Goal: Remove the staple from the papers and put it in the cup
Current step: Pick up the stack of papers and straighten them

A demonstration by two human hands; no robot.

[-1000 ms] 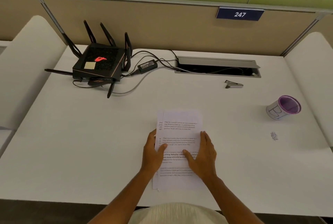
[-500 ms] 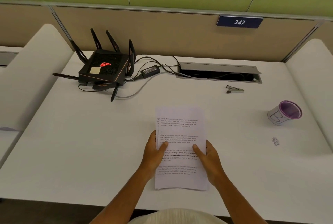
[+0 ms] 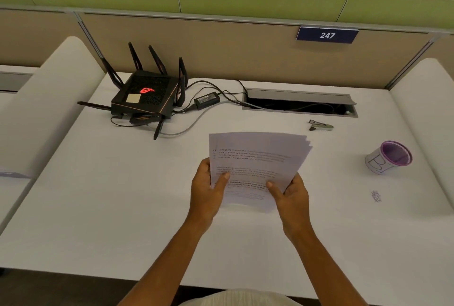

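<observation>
I hold the papers (image 3: 255,158), thin white printed sheets fanned apart at their far right corner, lifted off the smooth white desk (image 3: 122,207). My left hand (image 3: 207,192) grips their left edge, thumb pressed on top; my right hand (image 3: 291,195) pinches the lower right edge the same way. I cannot make out the staple. The cup (image 3: 389,157), round with a purple rim, lies tilted far to the right. A small metal staple remover (image 3: 320,125) rests beyond the sheets.
</observation>
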